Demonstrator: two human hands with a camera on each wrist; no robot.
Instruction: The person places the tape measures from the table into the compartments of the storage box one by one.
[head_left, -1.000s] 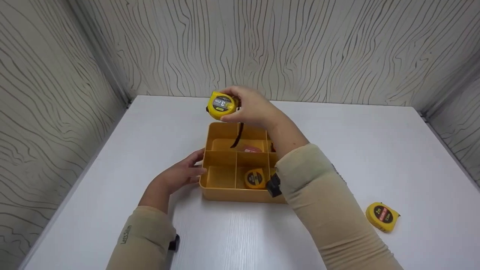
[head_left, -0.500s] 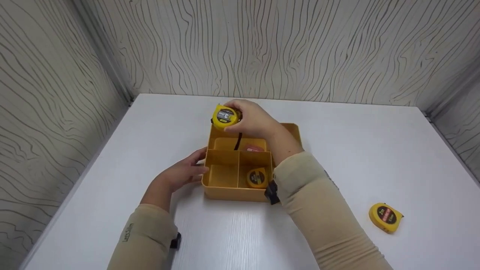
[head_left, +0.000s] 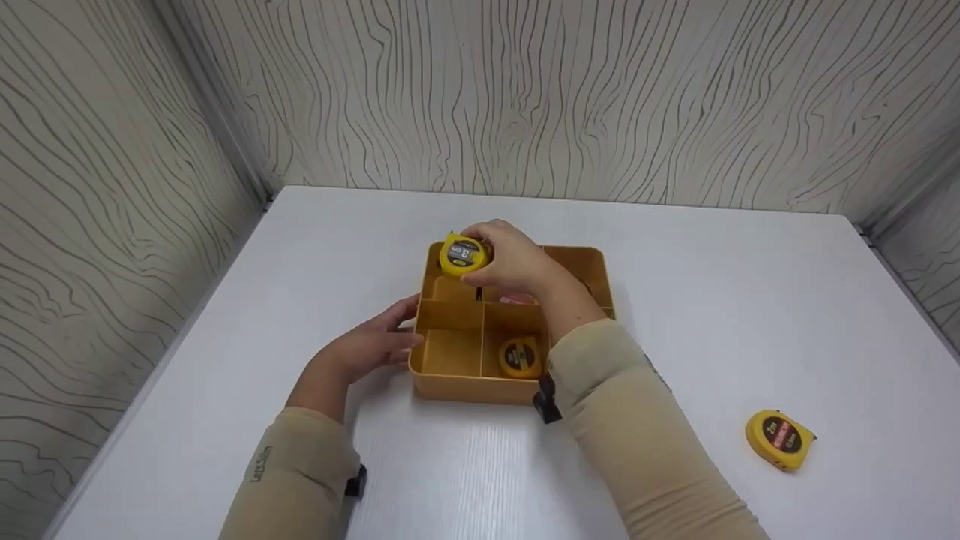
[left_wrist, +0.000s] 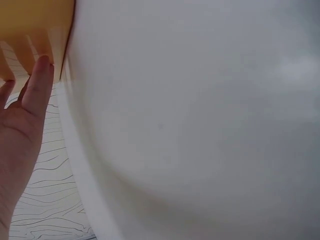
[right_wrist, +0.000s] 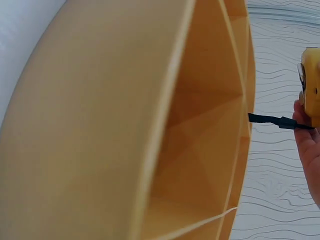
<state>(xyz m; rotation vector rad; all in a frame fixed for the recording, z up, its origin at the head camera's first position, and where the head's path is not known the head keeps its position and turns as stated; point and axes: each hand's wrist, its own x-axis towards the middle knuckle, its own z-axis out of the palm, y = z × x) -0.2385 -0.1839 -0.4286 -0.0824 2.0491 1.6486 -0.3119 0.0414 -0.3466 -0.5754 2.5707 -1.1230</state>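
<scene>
A yellow tape measure marked 3.0m (head_left: 462, 255) is gripped by my right hand (head_left: 519, 261) above the back left compartment of an orange divided box (head_left: 472, 388). From it hangs a black wrist strap (right_wrist: 272, 120), reaching toward the box in the right wrist view. My left hand (head_left: 369, 349) rests its fingertips against the box's left wall, fingers extended. In the front middle compartment lies another yellow tape measure (head_left: 520, 357). A reddish object (head_left: 517, 298), partly hidden by my right hand, lies in the back middle compartment. My right forearm covers the box's front right part.
A yellow 2m tape measure (head_left: 780, 441) lies on the white table (head_left: 690, 300), right of my right sleeve. Wood-patterned panels (head_left: 525, 97) stand at the back and both sides.
My right hand has come down toward the box with the tape measure, which now overlaps the back left compartment in view. My left hand stays at the box's side.
</scene>
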